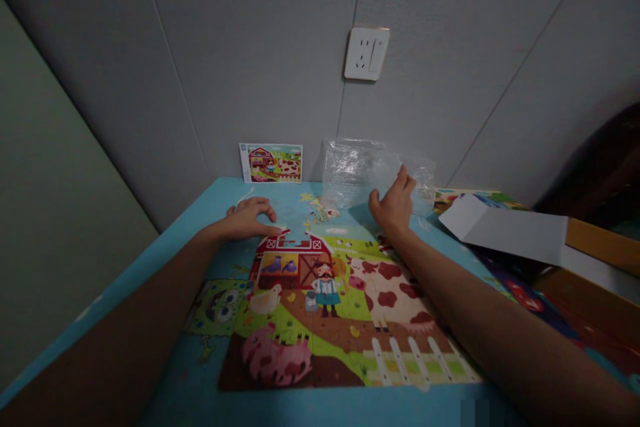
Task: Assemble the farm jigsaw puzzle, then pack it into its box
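A farm jigsaw puzzle (pixel 340 340) lies flat on the table, showing a red barn, a farmer, a cow and a pig. At its upper left corner, my left hand (pixel 249 219) rests with the thumb at the barn roof's edge, fingers curved and apart. A notched gap in the roof shows blue. My right hand (pixel 394 205) is beyond the puzzle's upper right part, thumb and fingers spread, in front of a clear plastic bag (pixel 347 170). Whether it touches the bag I cannot tell. Between the hands, small yellow shapes (pixel 313 200) lie on the blue surface.
A picture card (pixel 275 163) of the same farm scene leans against the wall at the back. To the right lies an opened box (pixel 525 233) with its white flap up. The blue table cover (pixel 210 213) has cartoon prints. A socket (pixel 367 53) is on the wall.
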`<state>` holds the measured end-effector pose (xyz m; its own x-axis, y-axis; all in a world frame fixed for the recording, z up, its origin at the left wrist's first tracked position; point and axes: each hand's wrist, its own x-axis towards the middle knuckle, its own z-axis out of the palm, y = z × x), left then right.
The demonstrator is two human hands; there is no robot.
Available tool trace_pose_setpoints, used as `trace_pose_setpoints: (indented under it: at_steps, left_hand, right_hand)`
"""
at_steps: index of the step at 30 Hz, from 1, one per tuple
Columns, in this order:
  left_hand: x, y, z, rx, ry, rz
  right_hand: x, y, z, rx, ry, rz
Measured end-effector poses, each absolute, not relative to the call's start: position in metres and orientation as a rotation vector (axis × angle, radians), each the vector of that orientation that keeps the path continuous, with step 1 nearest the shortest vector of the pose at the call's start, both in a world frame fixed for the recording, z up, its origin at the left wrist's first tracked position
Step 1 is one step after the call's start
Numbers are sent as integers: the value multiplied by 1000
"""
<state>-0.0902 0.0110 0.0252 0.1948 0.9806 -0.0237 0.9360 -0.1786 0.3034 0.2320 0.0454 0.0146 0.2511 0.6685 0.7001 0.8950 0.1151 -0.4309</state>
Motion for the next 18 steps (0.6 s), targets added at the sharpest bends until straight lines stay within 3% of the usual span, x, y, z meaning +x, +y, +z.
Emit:
trace_pose_setpoints:
  at_steps: [8, 18]
  left_hand:
    - [-89, 9, 27, 2184, 1810, 215]
    - [-81, 10, 33, 2158, 1801, 149]
  right_hand:
    - [238, 45, 17, -1303, -1513, -427]
    - [224, 44, 15, -973, -1993, -371]
